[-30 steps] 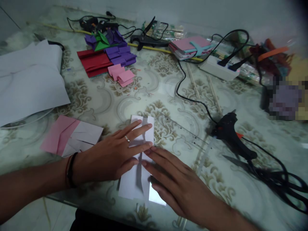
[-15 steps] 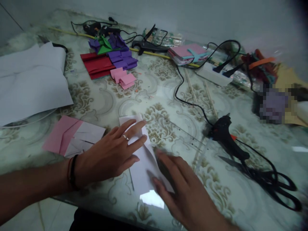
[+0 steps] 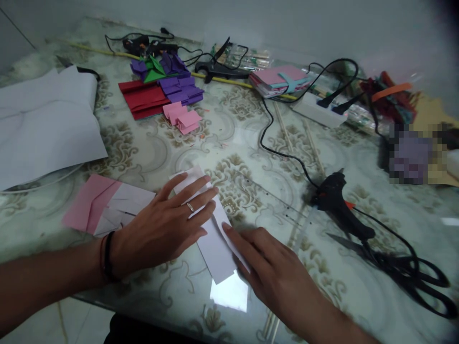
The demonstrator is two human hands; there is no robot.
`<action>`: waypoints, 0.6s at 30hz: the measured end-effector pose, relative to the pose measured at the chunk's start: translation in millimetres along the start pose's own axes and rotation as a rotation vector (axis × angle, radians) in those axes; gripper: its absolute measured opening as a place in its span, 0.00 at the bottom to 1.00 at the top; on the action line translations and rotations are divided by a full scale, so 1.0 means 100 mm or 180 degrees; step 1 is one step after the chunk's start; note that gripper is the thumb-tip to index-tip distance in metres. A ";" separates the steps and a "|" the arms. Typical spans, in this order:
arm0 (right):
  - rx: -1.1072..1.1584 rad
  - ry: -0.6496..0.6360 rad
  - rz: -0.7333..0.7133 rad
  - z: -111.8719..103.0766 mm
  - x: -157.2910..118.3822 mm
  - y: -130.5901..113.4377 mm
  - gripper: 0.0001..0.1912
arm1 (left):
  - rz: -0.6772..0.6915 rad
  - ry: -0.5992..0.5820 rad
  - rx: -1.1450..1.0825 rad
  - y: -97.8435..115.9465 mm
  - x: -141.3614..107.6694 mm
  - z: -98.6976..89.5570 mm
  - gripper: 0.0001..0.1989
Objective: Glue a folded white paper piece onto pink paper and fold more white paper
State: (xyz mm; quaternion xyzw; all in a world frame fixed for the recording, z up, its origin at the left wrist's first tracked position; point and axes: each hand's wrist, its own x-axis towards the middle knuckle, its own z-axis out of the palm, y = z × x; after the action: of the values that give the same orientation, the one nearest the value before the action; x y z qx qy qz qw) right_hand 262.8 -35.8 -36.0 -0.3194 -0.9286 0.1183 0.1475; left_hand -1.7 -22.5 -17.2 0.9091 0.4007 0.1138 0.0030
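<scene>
A white sheet of paper, with a narrow fold along its right side, lies slanted on the patterned table. My left hand rests flat across its upper part, fingers spread, a ring on one of them. At the lower right edge, my right hand has the folded flap between its index finger and thumb; the thumb is partly hidden. Left of the sheet lies a folded pink and white paper, partly behind my left wrist.
A black glue gun and black scissors lie on the right. Further back are folded coloured papers, a paper bundle and a white power strip. Large white sheets cover the left side.
My right hand has closed on the paper's right edge, which is now folded over in a narrow flap. The sheet has turned slightly, and my left hand's fingers have spread further.
</scene>
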 end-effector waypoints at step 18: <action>0.1001 0.0395 0.1013 -0.04 0.07 0.10 0.18 | 0.0700 -0.0307 -0.0356 -0.02 0.06 0.01 0.19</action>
State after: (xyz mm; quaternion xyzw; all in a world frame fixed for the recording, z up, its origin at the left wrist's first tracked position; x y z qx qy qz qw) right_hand 264.5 -23.0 -34.1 -0.4416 -0.8257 0.2635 0.2318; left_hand 1.6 -16.6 -17.0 0.9504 0.2910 0.0918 0.0604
